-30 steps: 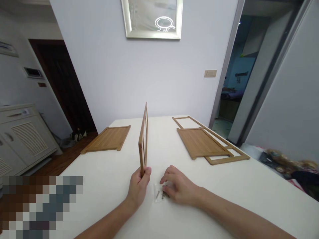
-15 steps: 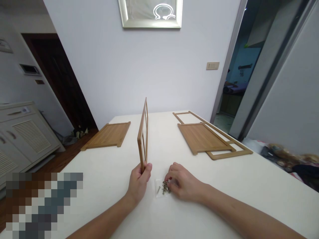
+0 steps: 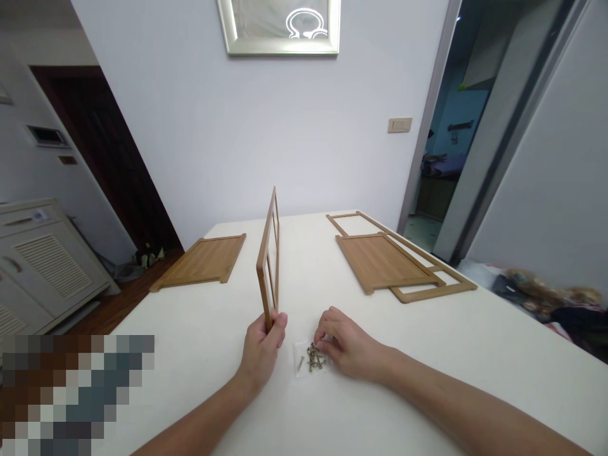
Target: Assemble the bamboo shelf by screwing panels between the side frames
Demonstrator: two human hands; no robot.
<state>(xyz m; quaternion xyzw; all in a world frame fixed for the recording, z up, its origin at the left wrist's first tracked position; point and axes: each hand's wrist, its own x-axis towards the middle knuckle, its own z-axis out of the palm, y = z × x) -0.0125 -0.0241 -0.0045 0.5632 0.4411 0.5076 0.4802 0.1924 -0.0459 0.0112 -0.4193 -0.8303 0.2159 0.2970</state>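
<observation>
My left hand (image 3: 262,348) is closed around the near lower corner of a wooden frame (image 3: 263,288), which stands on its edge and points away from me. My right hand (image 3: 349,345) hovers at the right side of a small pile of screws (image 3: 311,360), thumb and fingertips pinched together. Whether a screw is between those fingertips I cannot make out. Beneath the pile is a clear plastic bag (image 3: 299,372), and one pale screw (image 3: 301,363) lies apart at its left.
On the white table (image 3: 228,411), a slatted-looking wooden panel (image 3: 202,259) lies at left. Another wooden panel (image 3: 387,263) lies at right, overlapping a flat open wooden frame (image 3: 432,292). A wall (image 3: 304,139) rises behind the table.
My right hand's fingers have drawn up slightly from the screws and closed into a tighter pinch, so more of the pile shows. The left hand keeps its grip; the view has shifted a little.
</observation>
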